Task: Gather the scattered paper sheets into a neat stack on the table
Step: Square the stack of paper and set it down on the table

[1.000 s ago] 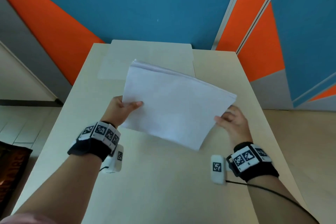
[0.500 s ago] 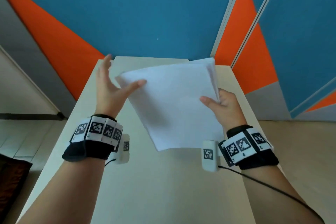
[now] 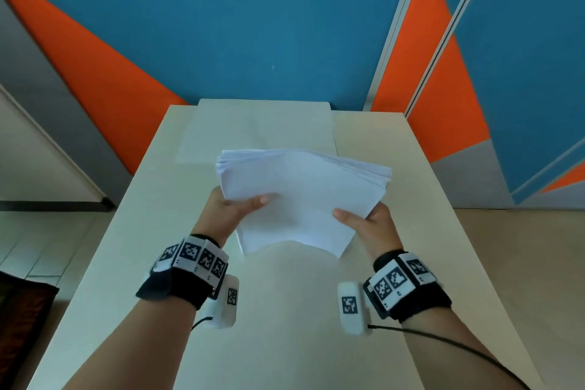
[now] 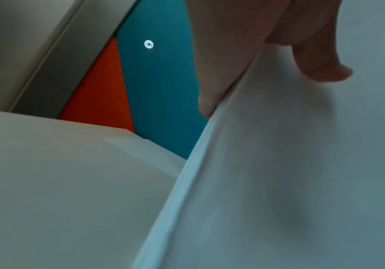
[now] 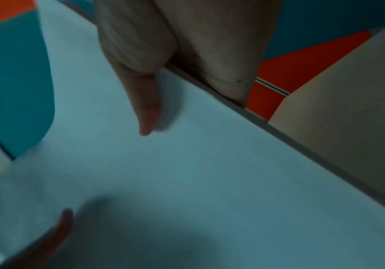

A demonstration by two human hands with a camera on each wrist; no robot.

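Got the paper stack [image 3: 300,196] pinched in my left hand [image 3: 232,210] and right hand [image 3: 368,222], held over the table [image 3: 285,326] middle; far edges look fanned, so next I'd tap them square and lay it down

No readable words, numbers or brand names are shown in any view. Only black-and-white square coded markers are carried by the white panels of the black left wristband [image 3: 193,260], the black right wristband [image 3: 399,283] and the two small white wrist-mounted camera housings [image 3: 349,305]. The white paper sheets [image 3: 300,196] are seen to be unprinted.
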